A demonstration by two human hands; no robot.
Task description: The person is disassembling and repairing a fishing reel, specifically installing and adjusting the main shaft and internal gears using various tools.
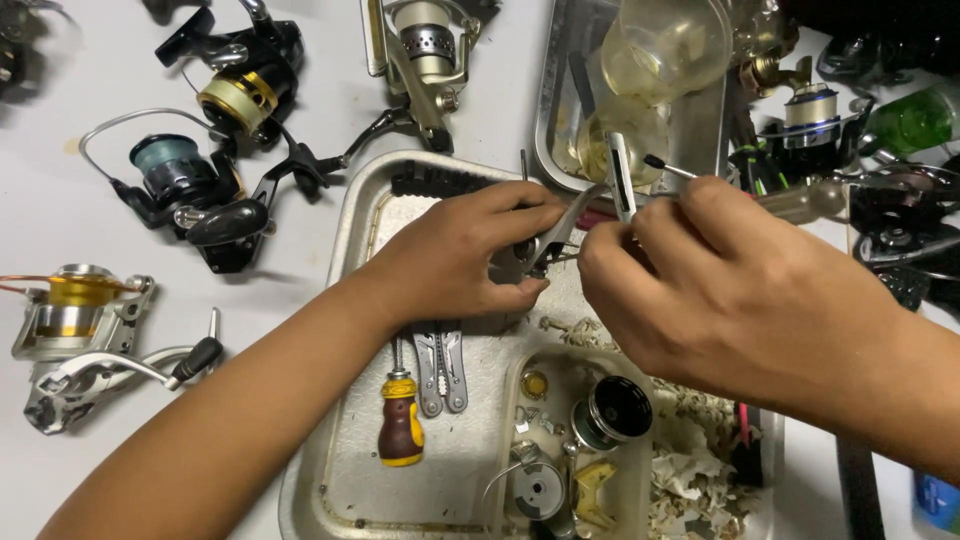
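Small, stiff metal reel part (528, 262) pinched in left hand (455, 260); right hand (700, 290) clamped on thin tool (622, 180); slippery, best pinched by edges.

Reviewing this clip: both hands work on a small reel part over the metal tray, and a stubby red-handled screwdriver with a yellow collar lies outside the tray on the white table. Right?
Not quite. The head view shows the stubby red-handled screwdriver with a yellow collar lying inside the metal tray, beside the folding multi-tool, not on the white table. The rest holds: the left hand and right hand work on a small reel part over the tray.
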